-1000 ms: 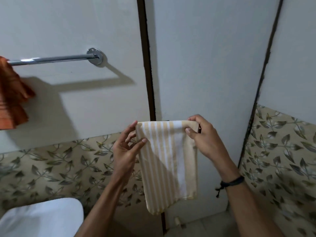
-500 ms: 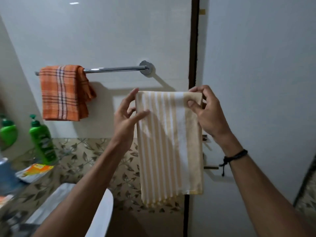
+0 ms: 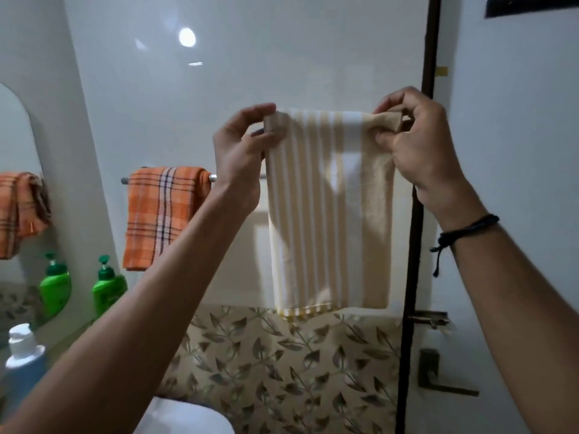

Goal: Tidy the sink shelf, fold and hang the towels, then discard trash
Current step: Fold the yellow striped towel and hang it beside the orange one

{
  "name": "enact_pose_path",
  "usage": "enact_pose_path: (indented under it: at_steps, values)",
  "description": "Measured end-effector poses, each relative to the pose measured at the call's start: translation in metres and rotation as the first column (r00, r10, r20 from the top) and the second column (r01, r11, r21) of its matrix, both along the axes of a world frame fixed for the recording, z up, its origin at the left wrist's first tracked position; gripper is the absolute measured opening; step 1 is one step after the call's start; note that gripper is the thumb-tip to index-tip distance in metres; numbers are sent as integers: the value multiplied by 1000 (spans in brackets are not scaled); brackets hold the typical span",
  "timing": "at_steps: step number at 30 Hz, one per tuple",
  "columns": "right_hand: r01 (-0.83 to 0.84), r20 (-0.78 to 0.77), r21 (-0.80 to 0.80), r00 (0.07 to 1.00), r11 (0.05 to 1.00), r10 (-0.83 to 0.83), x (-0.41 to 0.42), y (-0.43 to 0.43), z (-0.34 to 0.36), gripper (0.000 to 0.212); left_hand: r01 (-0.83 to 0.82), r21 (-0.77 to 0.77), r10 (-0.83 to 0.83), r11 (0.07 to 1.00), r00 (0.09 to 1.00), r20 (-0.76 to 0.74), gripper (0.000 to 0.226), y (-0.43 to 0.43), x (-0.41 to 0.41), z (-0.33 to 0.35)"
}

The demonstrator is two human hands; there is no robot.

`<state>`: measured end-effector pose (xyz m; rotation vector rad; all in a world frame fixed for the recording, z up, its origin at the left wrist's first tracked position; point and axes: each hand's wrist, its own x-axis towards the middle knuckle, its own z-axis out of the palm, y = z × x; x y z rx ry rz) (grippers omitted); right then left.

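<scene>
A folded beige-and-white striped towel (image 3: pixel 329 214) hangs from my two hands in front of the white wall. My left hand (image 3: pixel 241 151) pinches its top left corner, and my right hand (image 3: pixel 416 139) grips its top right corner. Behind the towel runs a chrome towel rail (image 3: pixel 213 177), mostly hidden by my left wrist and the cloth. An orange checked towel (image 3: pixel 159 214) is draped over the rail's left end.
A green pump bottle (image 3: pixel 108 286) stands on the sink shelf at left, doubled in the mirror (image 3: pixel 18 151). A blue bottle with a white cap (image 3: pixel 23 364) is at the lower left. A door with a dark handle (image 3: pixel 438 377) is on the right; a white toilet lid (image 3: pixel 185 418) lies below.
Both hands have raised the striped towel up above the level of the rail. The view has swung left, bringing the mirror, bottles and orange towel further in.
</scene>
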<state>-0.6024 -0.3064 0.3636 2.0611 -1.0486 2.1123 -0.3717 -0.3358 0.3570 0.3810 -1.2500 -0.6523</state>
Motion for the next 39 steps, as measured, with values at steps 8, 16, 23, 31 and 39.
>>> enact_pose_path:
  at_steps: [8,16,23,31,39]
  values:
    - [105,73,-162,993,981,-94,48,-75,47,35,-260,-406,388,876,880,275,66,-66,46,28]
    - [267,-80,-200,954,943,-287,83,-154,33,40,-416,-478,634,773,501,589,96,-147,93,11]
    - [588,-252,-340,695,734,-673,90,-173,19,26,-480,-347,556,806,414,720,78,-165,98,13]
    - [546,-655,-9,630,838,-417,95,-146,26,31,-577,-428,610,695,158,777,49,-155,97,22]
    - [524,-802,458,591,718,81,110,-148,32,55,-592,-339,354,731,-95,930,33,-145,107,34]
